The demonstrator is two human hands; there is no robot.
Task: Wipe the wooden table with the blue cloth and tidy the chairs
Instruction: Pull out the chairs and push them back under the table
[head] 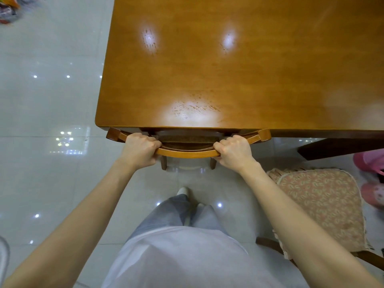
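Observation:
The wooden table [228, 69] fills the upper right, its glossy top showing light glare and small streaks near the front edge. A wooden chair [187, 152] is tucked under the table's near edge, only its curved backrest and two rear legs showing. My left hand [140, 149] grips the left part of the backrest rail. My right hand [234, 150] grips the right part of the same rail. The blue cloth is not in view.
A second chair with a floral cushion [320, 206] stands at my right, away from the table. Pink objects [369, 163] lie on the floor at the far right. Glossy white tile floor [52, 121] spreads to the left. Colourful clutter [8, 9] sits at the top left corner.

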